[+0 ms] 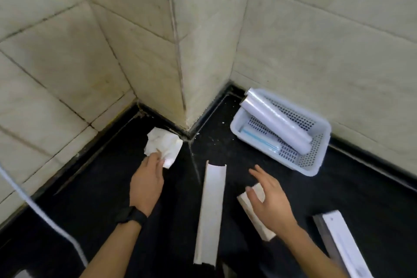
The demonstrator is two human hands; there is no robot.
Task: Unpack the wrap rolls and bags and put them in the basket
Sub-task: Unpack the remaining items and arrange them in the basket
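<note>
A white perforated basket (314,166) stands on the dark counter by the right wall. A clear wrap roll (276,121) lies slanted across its rim, and a flat pack of bags with blue stripes (259,140) lies on its floor. My left hand (147,178) pinches a crumpled white wrapper (163,144) near the wall corner. My right hand (269,201) hovers with fingers spread just over a small long box (252,212). An opened long white box (212,212) lies between my hands.
Another long white box (343,244) lies at the lower right. A white cable (36,205) crosses the left side. Tiled walls form a jutting corner at the back of the black counter (372,198).
</note>
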